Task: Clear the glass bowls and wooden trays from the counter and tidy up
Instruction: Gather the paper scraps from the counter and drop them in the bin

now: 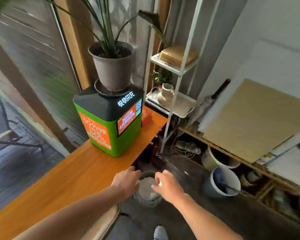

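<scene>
Orange wooden desk (73, 177) carrying green charging kiosk (109, 125) (potted plant (112, 66) sitting atop it); red box (146, 116) lying beside kiosk.

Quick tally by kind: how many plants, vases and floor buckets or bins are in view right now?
Plants: 2, the large potted plant on the green kiosk, the small plant on the white shelf
Vases: 1, cream vase
Floor buckets or bins: 3, grey bucket, pale bucket, bin between the hands
Total: 6

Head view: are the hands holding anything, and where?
Cannot tell for sure. Left hand and right hand hover over a floor bin; a small white bit shows at the right fingertips.
</scene>
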Demonstrator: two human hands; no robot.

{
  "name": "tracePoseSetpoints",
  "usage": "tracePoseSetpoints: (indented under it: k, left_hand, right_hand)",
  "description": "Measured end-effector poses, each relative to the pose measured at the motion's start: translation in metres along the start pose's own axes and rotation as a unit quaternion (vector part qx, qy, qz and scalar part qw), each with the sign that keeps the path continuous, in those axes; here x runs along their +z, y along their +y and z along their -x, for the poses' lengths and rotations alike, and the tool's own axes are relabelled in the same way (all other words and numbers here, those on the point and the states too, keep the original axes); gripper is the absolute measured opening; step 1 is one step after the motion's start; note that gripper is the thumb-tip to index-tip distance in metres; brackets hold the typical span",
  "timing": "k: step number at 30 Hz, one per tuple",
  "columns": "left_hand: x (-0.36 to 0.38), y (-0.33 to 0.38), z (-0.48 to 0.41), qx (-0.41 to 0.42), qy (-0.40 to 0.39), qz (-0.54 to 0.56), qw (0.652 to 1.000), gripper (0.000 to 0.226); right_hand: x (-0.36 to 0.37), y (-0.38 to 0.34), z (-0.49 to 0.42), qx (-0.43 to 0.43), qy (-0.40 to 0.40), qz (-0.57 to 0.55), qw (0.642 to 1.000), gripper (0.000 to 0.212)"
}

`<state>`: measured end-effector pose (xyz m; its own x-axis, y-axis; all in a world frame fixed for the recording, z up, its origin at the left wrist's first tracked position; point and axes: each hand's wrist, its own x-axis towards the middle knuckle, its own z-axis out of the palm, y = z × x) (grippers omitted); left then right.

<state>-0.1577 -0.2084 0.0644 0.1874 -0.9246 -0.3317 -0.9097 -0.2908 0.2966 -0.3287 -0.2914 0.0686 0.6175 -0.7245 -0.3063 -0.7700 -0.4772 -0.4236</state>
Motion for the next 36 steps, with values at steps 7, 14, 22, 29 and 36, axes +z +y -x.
tracePoseSetpoints:
  k: [7, 14, 22, 29, 36]
  left_hand:
    - [0.032, 0.07, -0.077, -0.05, -0.032, 0.042, 0.997, 0.019]
    - [0.119, 0.062, -0.174, -0.117, -0.037, 0.034, 0.992, 0.031]
    - [0.235, 0.015, -0.247, -0.155, -0.055, 0.005, 0.986, 0.033]
    - [0.311, -0.012, -0.285, -0.154, -0.06, 0.011, 0.986, 0.041]
    - [0.347, -0.023, -0.293, -0.162, -0.045, 0.012, 0.986, 0.051]
  right_hand:
    - [-0.012, 0.089, -0.035, -0.032, -0.025, -0.002, 0.999, 0.021]
    - [0.047, 0.161, -0.128, -0.032, -0.07, -0.015, 0.997, 0.023]
    - [0.159, 0.211, -0.206, -0.026, -0.117, 0.035, 0.992, 0.03]
    - [0.239, 0.249, -0.243, -0.015, -0.123, 0.018, 0.992, 0.035]
    - [0.272, 0.262, -0.245, -0.001, -0.117, 0.047, 0.992, 0.045]
